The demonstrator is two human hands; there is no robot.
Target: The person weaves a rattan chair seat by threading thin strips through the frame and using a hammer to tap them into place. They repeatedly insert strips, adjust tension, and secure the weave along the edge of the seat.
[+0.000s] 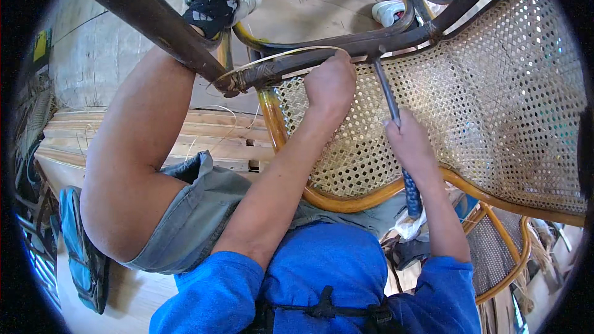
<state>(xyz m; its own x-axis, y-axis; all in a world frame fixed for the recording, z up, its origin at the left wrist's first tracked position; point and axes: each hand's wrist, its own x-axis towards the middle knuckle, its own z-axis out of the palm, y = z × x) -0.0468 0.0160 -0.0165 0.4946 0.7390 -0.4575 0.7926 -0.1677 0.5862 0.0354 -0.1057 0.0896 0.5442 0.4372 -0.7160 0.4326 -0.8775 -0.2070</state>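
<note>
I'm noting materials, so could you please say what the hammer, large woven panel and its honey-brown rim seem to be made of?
Hammer: probably steel, slim and dull grey; its textured grip may be rubber or plastic.
Woven panel: likely unpainted cane, pale strips crossing in open mesh.
Honey-brown rim: rattan or bent wood, seemingly varnished, given its glossy highlights.

The panel (495,111) spans centre to right, the hammer (388,89) over it. A bag (83,253) lies lower left, a chair (495,244) lower right.

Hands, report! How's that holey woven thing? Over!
Right hand gripping hammer at dark rail. Left hand at pale strip. Woven panel beneath both hands. Left leg close by.
</note>
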